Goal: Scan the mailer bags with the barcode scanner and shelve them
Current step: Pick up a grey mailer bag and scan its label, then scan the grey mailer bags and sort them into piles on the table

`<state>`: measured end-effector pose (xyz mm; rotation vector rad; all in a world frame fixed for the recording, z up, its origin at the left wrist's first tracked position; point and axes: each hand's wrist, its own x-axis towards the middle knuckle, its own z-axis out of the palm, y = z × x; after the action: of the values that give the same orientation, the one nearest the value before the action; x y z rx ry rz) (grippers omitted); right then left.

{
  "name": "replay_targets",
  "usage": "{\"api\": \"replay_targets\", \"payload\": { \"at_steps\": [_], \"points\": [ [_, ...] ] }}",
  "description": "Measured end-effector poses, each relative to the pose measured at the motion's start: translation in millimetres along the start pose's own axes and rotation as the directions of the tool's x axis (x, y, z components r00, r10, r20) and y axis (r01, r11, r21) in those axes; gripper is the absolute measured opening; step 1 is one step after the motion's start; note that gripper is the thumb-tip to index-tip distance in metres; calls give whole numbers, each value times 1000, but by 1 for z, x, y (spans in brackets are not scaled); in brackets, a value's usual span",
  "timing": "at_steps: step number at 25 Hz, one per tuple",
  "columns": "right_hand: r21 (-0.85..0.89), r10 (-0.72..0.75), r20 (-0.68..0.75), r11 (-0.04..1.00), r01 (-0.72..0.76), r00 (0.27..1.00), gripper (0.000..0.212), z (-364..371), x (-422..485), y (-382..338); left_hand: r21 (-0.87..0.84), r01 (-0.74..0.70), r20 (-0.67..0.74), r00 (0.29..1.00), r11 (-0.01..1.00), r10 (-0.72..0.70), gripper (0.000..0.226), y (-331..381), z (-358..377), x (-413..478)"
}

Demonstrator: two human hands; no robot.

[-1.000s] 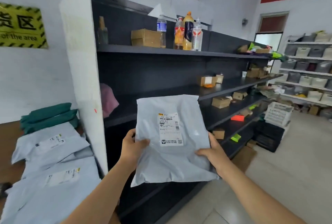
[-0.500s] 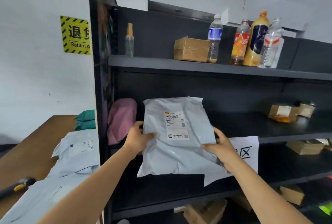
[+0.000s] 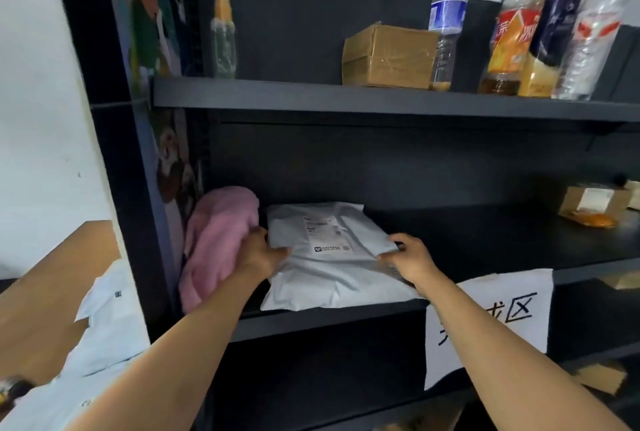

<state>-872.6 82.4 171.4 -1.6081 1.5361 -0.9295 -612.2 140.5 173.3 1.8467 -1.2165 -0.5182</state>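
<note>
A grey mailer bag (image 3: 329,268) with a white shipping label lies flat on the middle shelf (image 3: 346,318) of a black rack. My left hand (image 3: 261,252) holds the bag's left edge, thumb on top. The right edge is pinched by my right hand (image 3: 407,256). More grey mailer bags (image 3: 104,330) lie on a wooden table at lower left. The barcode scanner (image 3: 14,389) shows partly at the bottom left edge.
A pink bundle (image 3: 218,240) sits just left of the bag on the same shelf. A white paper sign (image 3: 491,323) hangs from the shelf edge. The top shelf holds a cardboard box (image 3: 388,55) and several bottles (image 3: 519,36). Small boxes (image 3: 592,202) lie far right.
The bag has gone from upright in front of the rack to lying flat on the middle shelf. Both hands moved forward with it and still hold its edges.
</note>
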Motion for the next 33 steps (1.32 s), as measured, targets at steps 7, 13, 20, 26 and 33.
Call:
{"api": "replay_targets", "payload": {
  "at_steps": [7, 13, 20, 26, 33],
  "points": [
    [-238, -141, -72, 964, 120, 987, 40, -14, -33, -18, 128, 1, 2, 1000, 992, -1, 57, 21, -7, -29],
    [-237, -330, 51, 913, 332, 943, 32, 11, -138, -58, 131, -215, 9, 976, 968, 216, 42, 13, -54, -129],
    [-191, -350, 414, 869, 456, 840, 23, 93, -291, -74, 475, -244, 121, 970, 846, 212, 31, -84, -135, -276],
    [-133, -404, 521, 832, 539, 752, 24, 206, -388, -143, 572, -19, -85, 993, 820, 82, 17, -189, -309, -340],
    [37, -487, 595, 812, 582, 640, 22, 419, -543, -248, 629, 173, -203, 978, 758, -55, 23, -342, -543, -431]
  ]
}}
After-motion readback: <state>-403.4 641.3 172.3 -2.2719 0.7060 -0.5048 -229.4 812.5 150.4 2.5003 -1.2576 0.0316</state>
